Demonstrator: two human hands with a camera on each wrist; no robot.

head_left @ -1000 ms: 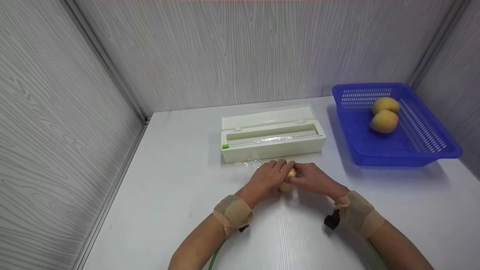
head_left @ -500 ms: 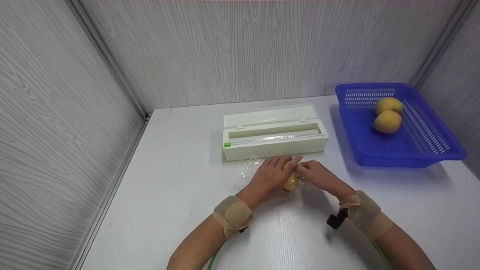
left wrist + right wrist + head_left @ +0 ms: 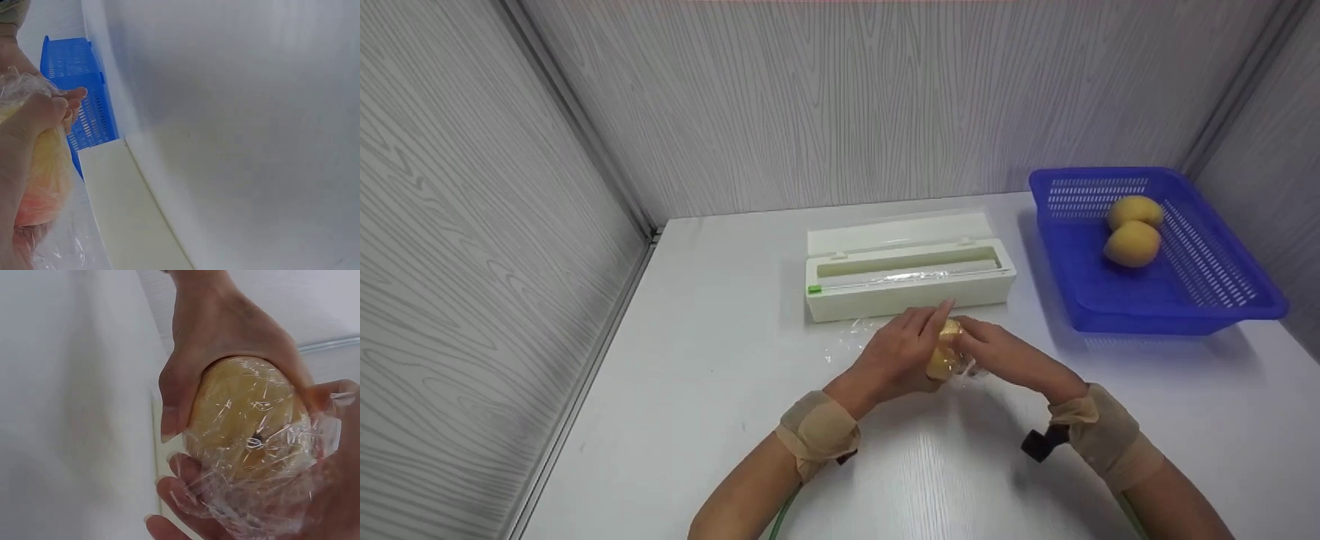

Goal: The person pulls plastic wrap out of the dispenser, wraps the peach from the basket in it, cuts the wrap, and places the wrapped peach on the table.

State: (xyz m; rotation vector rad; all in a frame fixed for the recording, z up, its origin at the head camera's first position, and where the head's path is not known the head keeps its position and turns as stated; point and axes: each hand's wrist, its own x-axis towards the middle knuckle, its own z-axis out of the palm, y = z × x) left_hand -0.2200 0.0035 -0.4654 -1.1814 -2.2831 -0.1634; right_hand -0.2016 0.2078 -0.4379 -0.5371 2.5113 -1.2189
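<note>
A yellow peach (image 3: 945, 360) with a reddish patch is wrapped in clear cling film; its dark stem spot shows through the film in the right wrist view. Curled round its left side, my left hand (image 3: 889, 356) grips the peach, thumb on one side and fingers on the other. My right hand (image 3: 1011, 358) is at the peach's right side, its fingers pinching gathered cling film (image 3: 253, 500) against the fruit. Loose film spreads on the table left of my left hand. Parts of the right fingertips are hidden behind film and fruit.
Behind the hands stands a white cling film box (image 3: 911, 292), lid up, with a roll inside and a green slider at its left end. A blue basket (image 3: 1072, 315) at the right holds two peaches (image 3: 1134, 244). Panels enclose the white table (image 3: 720, 315).
The left hand has tilted the peach, so more of it shows between the hands. The right hand has shifted slightly along its right side, gathering film, and the right wrist has moved outward.
</note>
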